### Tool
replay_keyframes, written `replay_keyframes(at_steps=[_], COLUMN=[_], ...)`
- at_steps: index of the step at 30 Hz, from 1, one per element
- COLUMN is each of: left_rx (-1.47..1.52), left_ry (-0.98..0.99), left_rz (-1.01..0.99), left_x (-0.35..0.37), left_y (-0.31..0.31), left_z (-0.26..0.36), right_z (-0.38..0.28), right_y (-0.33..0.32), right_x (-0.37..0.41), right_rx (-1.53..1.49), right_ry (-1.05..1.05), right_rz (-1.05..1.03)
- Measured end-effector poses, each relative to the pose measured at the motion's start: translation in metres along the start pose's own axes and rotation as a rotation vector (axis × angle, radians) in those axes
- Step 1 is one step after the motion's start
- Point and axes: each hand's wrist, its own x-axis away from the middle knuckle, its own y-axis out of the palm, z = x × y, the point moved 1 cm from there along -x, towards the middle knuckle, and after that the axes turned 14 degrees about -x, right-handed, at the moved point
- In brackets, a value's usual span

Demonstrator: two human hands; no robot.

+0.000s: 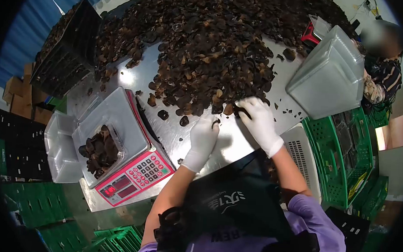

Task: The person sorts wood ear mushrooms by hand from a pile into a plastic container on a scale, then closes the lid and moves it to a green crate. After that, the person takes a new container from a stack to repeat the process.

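Note:
Both my hands wear white gloves and work at the near edge of a big heap of dark brown wood ear mushrooms [209, 66] on the metal table [181, 148]. My left hand [204, 140] is closed, with a small dark mushroom piece [216, 122] showing at its fingertips. To its right, my right hand [259, 122] curls its fingers around a dark wood ear mushroom [244, 114] beside the heap. On the left stands a red and white digital scale [136, 173]; a clear plastic box [122, 144] on its pan holds several wood ear mushrooms [100, 152].
Stacked clear containers [327, 73] stand at the right, and others [61, 147] left of the scale. A black crate [67, 55] tilts at the back left. Green crates [331, 157] and a white basket [301, 153] sit by my right arm. Another person [384, 77] is at far right.

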Motion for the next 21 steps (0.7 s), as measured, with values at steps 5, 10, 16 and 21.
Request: replay_keyframes(at_steps=[5, 10, 16, 21], left_rx=[1.22, 1.306, 1.308, 1.36], left_ry=[-0.91, -1.018, -1.073, -1.119], left_rz=[-0.274, -0.121, -0.092, -0.01], left_x=[0.003, 0.003, 0.012, 0.025], left_y=[-0.037, -0.068, -0.087, -0.104], left_z=[-0.003, 0.001, 0.015, 0.014], right_z=[0.02, 0.022, 0.017, -0.002], right_y=[0.038, 0.034, 0.034, 0.048], right_x=[-0.052, -0.067, -0.071, -0.069], right_rx=[0.119, -0.202, -1.25, -1.476], right_ry=[-0.245, -0.248, 0.406, 0.579], right_rz=[0.033, 0.139, -0.027, -0.117])
